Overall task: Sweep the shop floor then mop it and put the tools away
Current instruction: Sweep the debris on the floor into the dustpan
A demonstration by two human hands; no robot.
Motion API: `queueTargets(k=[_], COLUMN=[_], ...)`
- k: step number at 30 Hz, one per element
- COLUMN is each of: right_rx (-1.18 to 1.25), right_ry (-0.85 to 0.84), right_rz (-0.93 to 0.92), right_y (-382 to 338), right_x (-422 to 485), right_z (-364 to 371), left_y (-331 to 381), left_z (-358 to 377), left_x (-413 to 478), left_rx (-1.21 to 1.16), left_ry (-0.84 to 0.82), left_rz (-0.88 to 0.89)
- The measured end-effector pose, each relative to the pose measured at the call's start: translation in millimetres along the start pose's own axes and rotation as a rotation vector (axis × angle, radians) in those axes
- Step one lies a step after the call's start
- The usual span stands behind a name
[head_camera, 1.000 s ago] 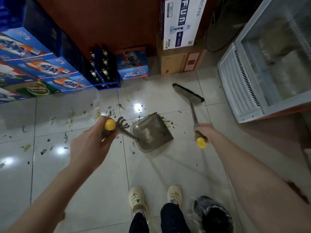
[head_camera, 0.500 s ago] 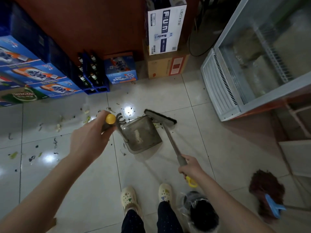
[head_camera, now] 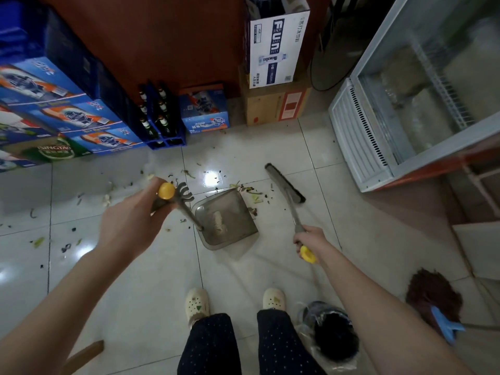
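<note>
Head view: the left hand point(head_camera: 130, 226) curls its fingers round the upright handle of the dustpan point(head_camera: 227, 220), which sits flat on the tiled floor point(head_camera: 151, 293). The right hand point(head_camera: 311, 240) has its fingers clamped on the broom point(head_camera: 294, 212) near its yellow end, bristles beside the scraps point(head_camera: 250, 190) at the pan's lip. Sweeping looks to be the step in hand, and the next move calls for drawing the bristles toward the pan. The mop point(head_camera: 433, 299) lies untouched.

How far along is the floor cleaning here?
Early. Some dirt already sits in the dustpan. The left hand grips its handle, the right hand grips the broom, scraps lying at the pan's lip. Litter lies scattered on the tiles at left; the mop lies unused at right, so mopping and storing tools are left.
</note>
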State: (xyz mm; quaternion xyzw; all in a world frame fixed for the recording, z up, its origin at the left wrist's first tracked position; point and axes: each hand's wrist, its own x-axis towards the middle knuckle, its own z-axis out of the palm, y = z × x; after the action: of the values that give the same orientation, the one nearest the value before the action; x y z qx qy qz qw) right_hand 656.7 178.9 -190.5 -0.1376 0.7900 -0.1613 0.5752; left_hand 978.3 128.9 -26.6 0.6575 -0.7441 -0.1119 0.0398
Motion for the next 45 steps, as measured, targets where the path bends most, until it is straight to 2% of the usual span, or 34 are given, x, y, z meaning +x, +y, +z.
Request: queueTargets(k=[11,18,23,29,37,42,45], right_rx=[0.112,0.086,0.118,0.144,0.257,0.359,0.43], right_ry=[-0.045,0.029,0.122,0.102,0.009,-0.118,-0.177], right_rz=[0.023,-0.01,-0.028,0.046,0.081,0.097,0.128], right_y=[-14,-3,-7,1,-1,-20,-28], right_x=[-59,-90,-91,-72,-70,-87,-97], right_z=[159,166,156,156,234,270,285], left_y=[-107,-159,-173,-180,-185,-207,-227], left_z=[-27,-35,-35,-31,-21,-32,-37], left_x=[-23,-34,-44,-62,-90,-97,-99], left_rx=[0.014,0.056,0.054,0.048,0.046,0.051,0.048], left_ry=[-0.051,-0.09,-0.09,-0.052,-0.029,-0.006,-0.007], left_rz=[0.141,0.265,0.228,0.115,0.06,-0.046,-0.047])
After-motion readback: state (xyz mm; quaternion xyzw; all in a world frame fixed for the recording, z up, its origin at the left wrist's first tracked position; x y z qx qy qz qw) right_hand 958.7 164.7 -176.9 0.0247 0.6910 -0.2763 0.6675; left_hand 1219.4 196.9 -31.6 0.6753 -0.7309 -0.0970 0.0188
